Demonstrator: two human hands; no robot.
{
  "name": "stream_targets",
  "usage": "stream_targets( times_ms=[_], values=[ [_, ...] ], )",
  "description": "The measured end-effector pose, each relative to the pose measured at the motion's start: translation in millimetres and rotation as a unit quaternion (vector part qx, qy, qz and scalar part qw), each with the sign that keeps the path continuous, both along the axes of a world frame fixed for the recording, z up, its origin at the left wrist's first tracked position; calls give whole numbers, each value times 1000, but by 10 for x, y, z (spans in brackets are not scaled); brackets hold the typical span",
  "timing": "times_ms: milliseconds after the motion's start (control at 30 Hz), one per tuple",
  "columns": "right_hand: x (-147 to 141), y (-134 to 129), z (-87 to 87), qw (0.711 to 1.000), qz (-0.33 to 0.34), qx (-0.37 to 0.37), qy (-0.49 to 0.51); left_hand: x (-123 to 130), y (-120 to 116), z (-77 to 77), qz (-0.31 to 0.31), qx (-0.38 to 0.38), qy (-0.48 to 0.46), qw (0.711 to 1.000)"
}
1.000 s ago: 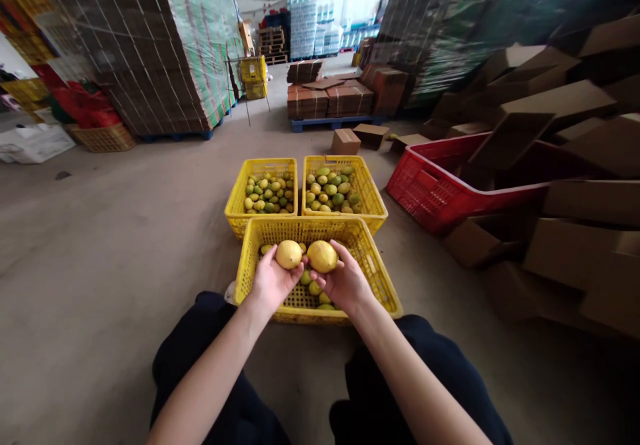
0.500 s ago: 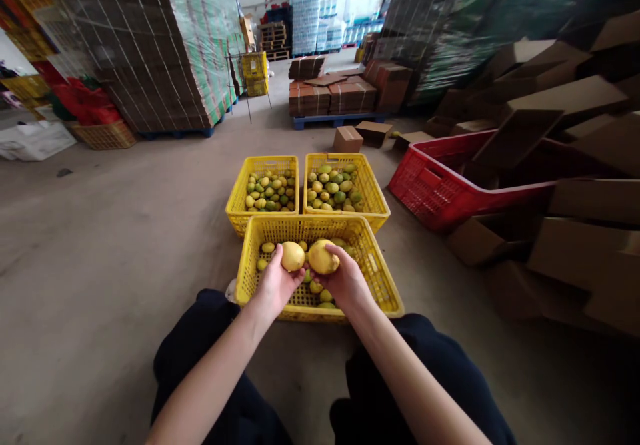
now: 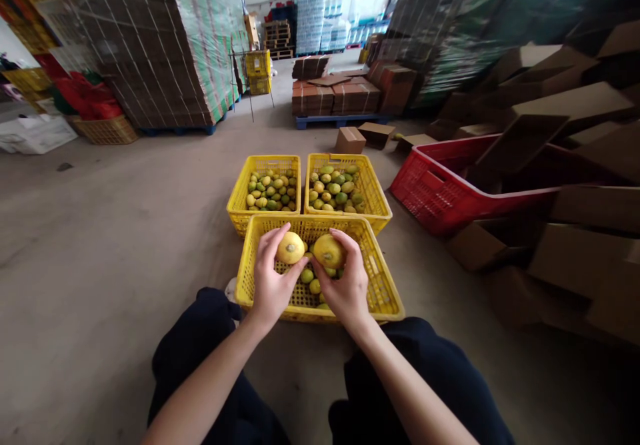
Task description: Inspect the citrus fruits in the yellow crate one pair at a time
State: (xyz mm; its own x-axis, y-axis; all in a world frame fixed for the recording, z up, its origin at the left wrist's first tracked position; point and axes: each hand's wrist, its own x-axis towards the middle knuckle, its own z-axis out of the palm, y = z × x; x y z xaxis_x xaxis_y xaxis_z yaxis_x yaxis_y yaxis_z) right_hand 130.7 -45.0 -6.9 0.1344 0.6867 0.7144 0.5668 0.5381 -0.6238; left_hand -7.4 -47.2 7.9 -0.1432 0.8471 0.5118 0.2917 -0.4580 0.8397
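Over the near yellow crate (image 3: 383, 278), my left hand (image 3: 270, 278) grips a yellow lemon (image 3: 291, 248) between thumb and fingers. My right hand (image 3: 347, 278) has its fingers wrapped round a second, slightly larger lemon (image 3: 329, 252). The two fruits are side by side with a small gap, their ends turned toward me, and my thumbs nearly meet below them. Under my hands, several yellow-green lemons (image 3: 315, 286) lie on the crate's slatted floor; my hands hide part of them.
Beyond stand a left yellow crate (image 3: 235, 195) and a right yellow crate (image 3: 379, 198), both holding many green and yellow lemons. A red crate (image 3: 430, 192) and loose cardboard boxes (image 3: 580, 258) crowd the right. Flattened cartons (image 3: 335, 98) lie on a blue pallet behind.
Both hands have turned the lemons so that their ends face me. My fingers have shifted up around the outer sides, with the thumbs lower. The crates stay in place.
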Motion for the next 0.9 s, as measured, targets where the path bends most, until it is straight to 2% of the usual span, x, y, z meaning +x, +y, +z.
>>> stream_targets(
  times_ms=[200,367,900],
  values=[
    [-12,21,-3,1000,5,27,-13,11,-21,7,-21,38,35,998],
    [-18,17,-1,1000,7,25,-14,3,-8,-6,-26,40,31,998],
    [-24,0,12,1000,12,23,-6,22,-10,-21,-37,-8,-3,999]
  ],
)
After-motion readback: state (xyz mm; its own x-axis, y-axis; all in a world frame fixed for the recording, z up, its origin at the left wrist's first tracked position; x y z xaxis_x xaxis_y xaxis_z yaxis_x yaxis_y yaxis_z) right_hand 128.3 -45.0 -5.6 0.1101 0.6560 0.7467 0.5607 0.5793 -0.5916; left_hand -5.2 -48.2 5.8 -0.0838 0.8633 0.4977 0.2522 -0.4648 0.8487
